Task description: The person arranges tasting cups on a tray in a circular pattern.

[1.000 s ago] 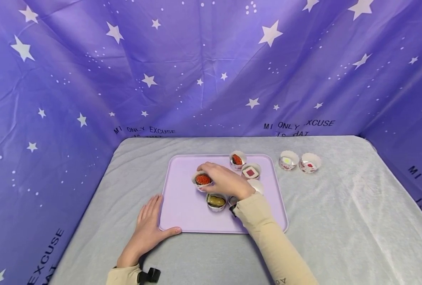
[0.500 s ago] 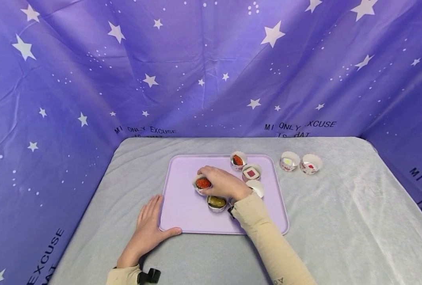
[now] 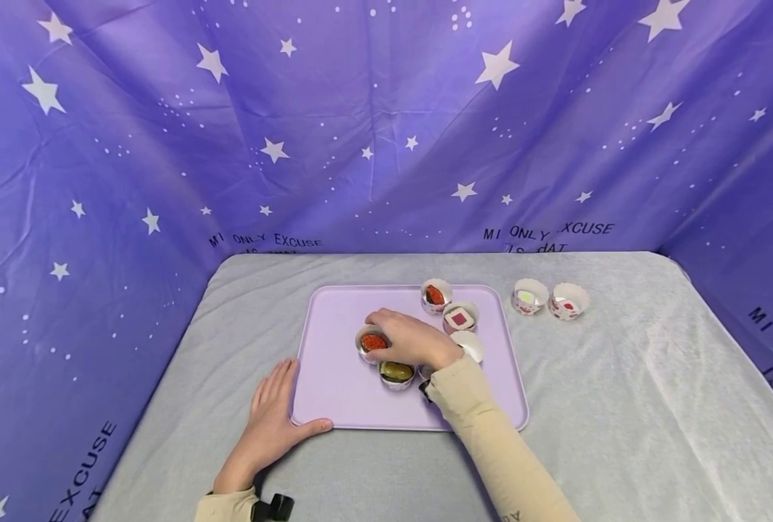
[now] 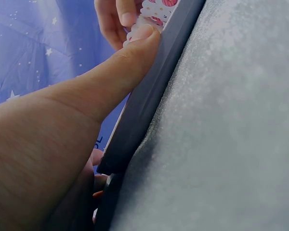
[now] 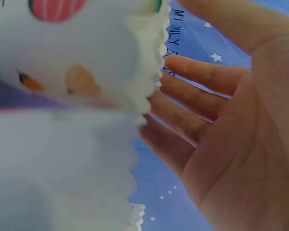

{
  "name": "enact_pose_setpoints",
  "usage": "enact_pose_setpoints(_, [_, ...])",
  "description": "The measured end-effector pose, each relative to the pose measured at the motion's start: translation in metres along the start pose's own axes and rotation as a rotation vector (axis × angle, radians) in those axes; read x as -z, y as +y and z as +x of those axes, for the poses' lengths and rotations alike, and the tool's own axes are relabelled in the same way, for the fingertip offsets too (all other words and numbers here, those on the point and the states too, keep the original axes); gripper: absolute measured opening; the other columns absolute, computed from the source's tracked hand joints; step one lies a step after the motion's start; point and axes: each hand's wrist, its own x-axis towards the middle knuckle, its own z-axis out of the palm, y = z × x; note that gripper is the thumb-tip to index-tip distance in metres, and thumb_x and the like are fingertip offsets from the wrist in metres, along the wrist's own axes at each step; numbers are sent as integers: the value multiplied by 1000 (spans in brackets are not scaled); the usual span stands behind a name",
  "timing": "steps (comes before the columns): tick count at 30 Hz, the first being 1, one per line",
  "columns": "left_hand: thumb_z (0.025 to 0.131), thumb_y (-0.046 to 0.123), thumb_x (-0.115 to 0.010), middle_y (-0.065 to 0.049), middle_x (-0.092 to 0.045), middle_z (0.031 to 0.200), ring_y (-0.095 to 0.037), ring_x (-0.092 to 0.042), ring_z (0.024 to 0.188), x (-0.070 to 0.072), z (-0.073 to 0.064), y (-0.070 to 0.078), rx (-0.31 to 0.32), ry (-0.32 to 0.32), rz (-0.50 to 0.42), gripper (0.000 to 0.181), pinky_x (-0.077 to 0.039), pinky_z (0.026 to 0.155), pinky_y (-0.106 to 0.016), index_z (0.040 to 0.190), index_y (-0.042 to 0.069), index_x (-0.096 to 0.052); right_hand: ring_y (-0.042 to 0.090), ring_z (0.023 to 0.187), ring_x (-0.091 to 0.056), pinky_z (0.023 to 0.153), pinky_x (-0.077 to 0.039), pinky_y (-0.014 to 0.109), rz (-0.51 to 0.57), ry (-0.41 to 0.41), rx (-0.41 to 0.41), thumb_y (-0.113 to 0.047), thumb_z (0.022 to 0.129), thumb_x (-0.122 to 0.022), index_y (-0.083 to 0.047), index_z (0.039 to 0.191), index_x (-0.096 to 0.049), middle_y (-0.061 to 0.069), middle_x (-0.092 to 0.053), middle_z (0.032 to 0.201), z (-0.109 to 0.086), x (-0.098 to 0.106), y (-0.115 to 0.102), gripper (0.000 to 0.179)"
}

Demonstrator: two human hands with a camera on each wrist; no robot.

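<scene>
My right hand (image 3: 412,339) holds a patterned paper cup (image 3: 360,349) by its scalloped rim, thumb on the near side and fingers on the far side. Inside is a dark-sided sushi piece (image 3: 373,342) topped with red roe. Right in front of it stands another paper cup (image 3: 396,385) with a glossy green-brown piece. Both cups are at the middle of the lilac tray (image 3: 341,406). My left hand (image 3: 269,413) rests at the tray's front-left corner, fingers straight along the side. Its thumb (image 4: 111,72) lies over the front rim in the left wrist view.
At the tray's right stand cups with a red-topped piece (image 3: 435,294) and a white square piece (image 3: 460,319), plus a white-walled cup (image 3: 470,345). My right wrist partly hides another. Two more cups (image 3: 530,307) stand on the grey cloth (image 3: 647,377) beyond the tray.
My right hand has brought the roe cup a little toward me, close behind the cup with the green-brown piece. My left hand has stayed at the tray corner.
</scene>
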Motion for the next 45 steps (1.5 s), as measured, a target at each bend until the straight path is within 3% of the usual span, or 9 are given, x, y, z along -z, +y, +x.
enact_pose_setpoints(11, [69, 67, -78, -22, -24, 161, -40, -18, 149, -2, 1, -1, -2, 5, 2, 122, -9, 117, -61, 157, 2, -22, 25, 131, -51, 111, -42, 41, -25, 52, -25, -37, 94, -68, -4, 141, -50, 10, -54, 140, -17, 25, 10, 60])
enact_pose_setpoints(18, [70, 66, -78, -23, -23, 161, -40, -18, 149, -1, 0, 0, 5, 0, -1, 122, -9, 117, -61, 157, 2, -21, 27, 128, -53, 109, -44, 44, -22, 120, -6, -34, 94, -69, -3, 138, -52, 11, -56, 138, -32, 40, 30, 57])
enact_pose_setpoints(30, [69, 65, -79, -23, -25, 160, -40, -18, 148, -2, 1, 1, 1, 4, 7, 122, -9, 118, -61, 156, 1, -22, 32, 126, -56, 107, -45, 52, 6, 202, -82, -34, 91, -72, -5, 141, -49, 14, -56, 139, -72, 63, 65, 62])
enact_pose_setpoints(37, [69, 64, -80, -24, -25, 160, -41, -19, 148, -2, 0, 0, -2, 10, 4, 122, -9, 117, -62, 156, 1, -23, 35, 123, -55, 105, -45, 54, -2, 249, -84, -30, 90, -74, -1, 138, -51, 18, -57, 134, -86, 71, 85, 60])
enact_pose_setpoints(45, [70, 65, -79, -23, -24, 160, -40, -18, 149, -2, 1, 0, 3, 3, -3, 121, -8, 117, -61, 157, 2, -22, 38, 130, -50, 108, -40, 58, 1, 274, -148, -29, 91, -73, -3, 139, -51, 18, -52, 141, -105, 80, 103, 59])
